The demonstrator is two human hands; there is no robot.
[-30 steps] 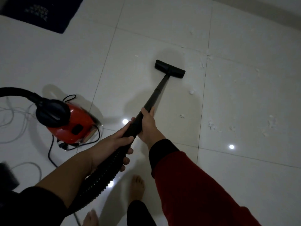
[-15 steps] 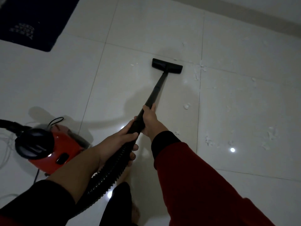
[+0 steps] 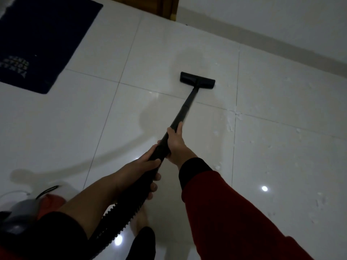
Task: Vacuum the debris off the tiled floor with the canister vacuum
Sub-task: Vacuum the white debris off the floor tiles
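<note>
Both hands grip the black vacuum wand (image 3: 185,107). My right hand (image 3: 175,142) holds it higher up the tube; my left hand (image 3: 144,166) wraps the handle where the ribbed hose (image 3: 120,216) begins. The flat black floor nozzle (image 3: 197,80) rests on the white tiles ahead. White debris (image 3: 231,119) lies scattered right of the nozzle along the tile joint, with more bits (image 3: 319,201) at the right edge. The red canister vacuum (image 3: 50,202) shows only partly at the lower left, behind my left arm.
A dark blue mat (image 3: 41,40) with lettering lies at the upper left. A wall with a skirting board (image 3: 281,47) runs along the upper right, next to a wooden door frame (image 3: 169,8). My bare foot (image 3: 140,220) stands under the hose. A white cord (image 3: 13,193) lies near the canister.
The nozzle has been pushed forward, farther from me and toward the wall. I have stepped forward, so the canister has slid to the bottom left corner and more mat and wall show.
</note>
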